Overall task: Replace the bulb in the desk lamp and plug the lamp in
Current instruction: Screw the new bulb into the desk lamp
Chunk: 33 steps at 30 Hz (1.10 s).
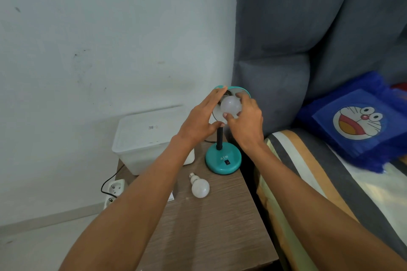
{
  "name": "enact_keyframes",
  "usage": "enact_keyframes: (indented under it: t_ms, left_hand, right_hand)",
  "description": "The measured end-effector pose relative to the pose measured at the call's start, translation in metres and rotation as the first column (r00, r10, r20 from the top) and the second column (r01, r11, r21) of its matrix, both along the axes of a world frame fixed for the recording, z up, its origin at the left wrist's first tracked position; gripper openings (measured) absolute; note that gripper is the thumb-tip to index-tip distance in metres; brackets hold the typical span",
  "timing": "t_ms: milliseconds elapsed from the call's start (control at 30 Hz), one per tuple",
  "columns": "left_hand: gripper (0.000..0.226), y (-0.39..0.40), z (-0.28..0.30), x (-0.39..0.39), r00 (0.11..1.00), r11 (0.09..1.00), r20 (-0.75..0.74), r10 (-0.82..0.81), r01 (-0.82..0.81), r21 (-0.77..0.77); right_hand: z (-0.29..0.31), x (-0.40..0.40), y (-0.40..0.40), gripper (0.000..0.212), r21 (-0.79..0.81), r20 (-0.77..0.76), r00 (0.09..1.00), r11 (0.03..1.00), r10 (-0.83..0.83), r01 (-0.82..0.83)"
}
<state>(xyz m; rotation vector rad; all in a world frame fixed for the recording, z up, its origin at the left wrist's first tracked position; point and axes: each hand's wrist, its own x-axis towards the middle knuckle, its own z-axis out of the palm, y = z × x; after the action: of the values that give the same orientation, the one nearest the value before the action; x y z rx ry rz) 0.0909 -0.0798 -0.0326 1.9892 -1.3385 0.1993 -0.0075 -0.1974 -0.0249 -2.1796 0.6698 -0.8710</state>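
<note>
Beside the bed, right hand (245, 120) grips bulb (231, 105) at the lamp shade (241, 90); left hand (201, 120), fingers extended, steadies it. Second bulb (200, 186) lies on desk (211, 226); plugging remains.

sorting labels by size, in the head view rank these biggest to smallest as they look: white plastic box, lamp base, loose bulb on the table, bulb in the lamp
1. white plastic box
2. lamp base
3. loose bulb and bulb in the lamp: these look alike, and the right hand partly covers the second, so no ranking.
</note>
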Motion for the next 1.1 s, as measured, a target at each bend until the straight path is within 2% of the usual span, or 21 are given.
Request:
enact_keyframes:
  t_ms: [200, 333, 433, 667, 933, 1100]
  left_hand:
    - [0.101, 0.0, -0.001, 0.0, 1.0, 1.0, -0.01, 0.01, -0.01, -0.002]
    - [0.1, 0.0, -0.001, 0.001, 1.0, 1.0, -0.019, 0.014, -0.014, 0.002]
    - [0.1, -0.002, -0.003, 0.002, 1.0, 1.0, -0.001, 0.015, -0.015, 0.008]
    - [0.1, -0.002, -0.005, 0.001, 0.999, 0.999, 0.003, 0.037, -0.037, -0.001]
    - [0.107, 0.006, 0.007, -0.005, 1.0, 0.997, -0.027, 0.016, -0.014, 0.079]
    - [0.111, 0.031, 0.012, -0.008, 0.983, 0.991, -0.125, 0.135, -0.134, 0.019]
  right_hand:
    - [0.009, -0.001, -0.004, 0.045, 0.079, 0.028, 0.997, 0.995, -0.065, 0.063]
    - [0.009, -0.004, -0.003, 0.056, -0.08, -0.008, 1.0, 0.997, 0.015, -0.016]
    - [0.005, -0.003, 0.0, 0.061, -0.141, -0.05, 0.996, 0.987, 0.073, -0.079]
    - [0.007, 0.002, 0.004, 0.057, 0.003, -0.022, 0.999, 1.0, 0.025, -0.025]
    - [0.016, -0.008, 0.004, 0.056, -0.048, -0.033, 0.999, 0.999, 0.01, -0.012]
    - [0.035, -0.015, 0.018, 0.044, -0.171, 0.134, 0.99, 0.983, -0.038, 0.061]
